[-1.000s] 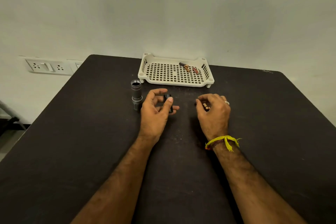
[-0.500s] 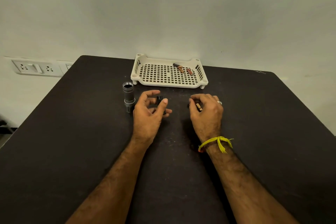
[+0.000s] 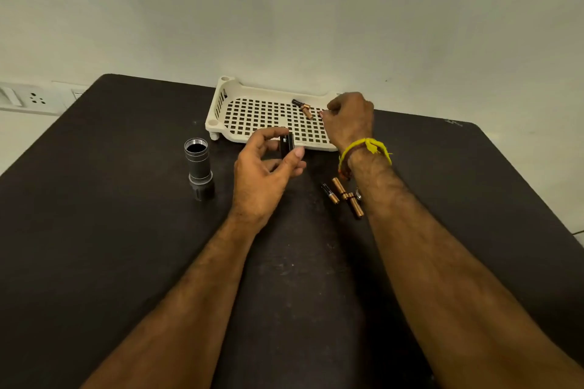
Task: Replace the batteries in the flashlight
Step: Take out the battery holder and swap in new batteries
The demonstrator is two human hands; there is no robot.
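The grey flashlight body (image 3: 198, 164) stands upright on the black table (image 3: 110, 230), its open end up. Just right of it, my left hand (image 3: 262, 177) pinches a small black battery holder (image 3: 287, 145) between thumb and fingers. My right hand (image 3: 347, 120) reaches into the white perforated tray (image 3: 252, 110), fingers curled down on a battery that is mostly hidden beneath them. Another copper-and-black battery (image 3: 303, 108) lies in the tray just left of that hand. Three batteries (image 3: 343, 196) lie on the table beside my right forearm.
The tray sits at the table's far edge against a pale wall. A wall socket plate (image 3: 28, 99) is at the far left. A yellow thread band (image 3: 366, 148) is tied round my right wrist.
My right hand let go of the battery it held by the table's middle and moved forward into the tray. My left hand kept the black holder and rose slightly.
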